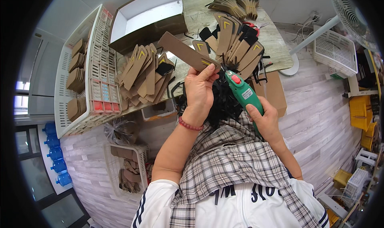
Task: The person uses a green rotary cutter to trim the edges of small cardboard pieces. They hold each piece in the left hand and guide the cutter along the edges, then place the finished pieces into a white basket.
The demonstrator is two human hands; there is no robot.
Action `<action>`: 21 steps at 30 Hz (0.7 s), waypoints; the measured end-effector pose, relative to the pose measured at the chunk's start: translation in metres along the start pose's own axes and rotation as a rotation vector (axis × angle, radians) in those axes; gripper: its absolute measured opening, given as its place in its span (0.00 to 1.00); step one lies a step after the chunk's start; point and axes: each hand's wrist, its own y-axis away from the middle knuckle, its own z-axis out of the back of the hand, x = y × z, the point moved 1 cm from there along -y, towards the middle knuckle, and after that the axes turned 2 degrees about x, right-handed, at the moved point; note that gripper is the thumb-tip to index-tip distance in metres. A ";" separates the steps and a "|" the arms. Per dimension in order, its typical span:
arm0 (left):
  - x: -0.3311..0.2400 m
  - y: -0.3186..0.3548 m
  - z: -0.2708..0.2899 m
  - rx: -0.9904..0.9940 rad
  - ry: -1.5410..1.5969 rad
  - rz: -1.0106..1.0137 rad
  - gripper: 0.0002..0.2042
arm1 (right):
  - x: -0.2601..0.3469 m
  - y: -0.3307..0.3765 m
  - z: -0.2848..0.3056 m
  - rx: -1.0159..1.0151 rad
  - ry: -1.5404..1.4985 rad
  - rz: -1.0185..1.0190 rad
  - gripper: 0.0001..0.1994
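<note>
Left hand (pixel 199 92) raised mid-frame, grip pinching brown cardboard strip (pixel 185 52); right hand (pixel 265 118) fisted around green handheld tool (pixel 242 91), tip at strip end.

The person wears a white short-sleeved top (pixel 224 206) with dark stripes running down the left shoulder and sleeve, and dark lettering across the chest beside a central zip line. Over it lies a plaid cloth (pixel 228 156) in grey, white and brown checks, draped down the front like an apron or scarf, its bands spreading out toward both shoulders. On the left wrist sits a bracelet (pixel 190 126) of small round red beads. Both forearms are bare below the sleeves. The right sleeve shows a dark edge near the elbow.
</note>
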 end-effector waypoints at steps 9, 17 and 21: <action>-0.002 -0.001 0.002 0.061 -0.036 -0.009 0.06 | 0.003 -0.001 0.003 0.021 -0.033 -0.005 0.17; -0.010 0.000 0.005 0.143 -0.158 0.008 0.06 | 0.007 -0.005 0.015 0.072 0.027 -0.020 0.17; -0.013 0.001 0.008 0.183 -0.213 0.049 0.06 | 0.012 -0.008 0.020 0.096 0.077 -0.005 0.16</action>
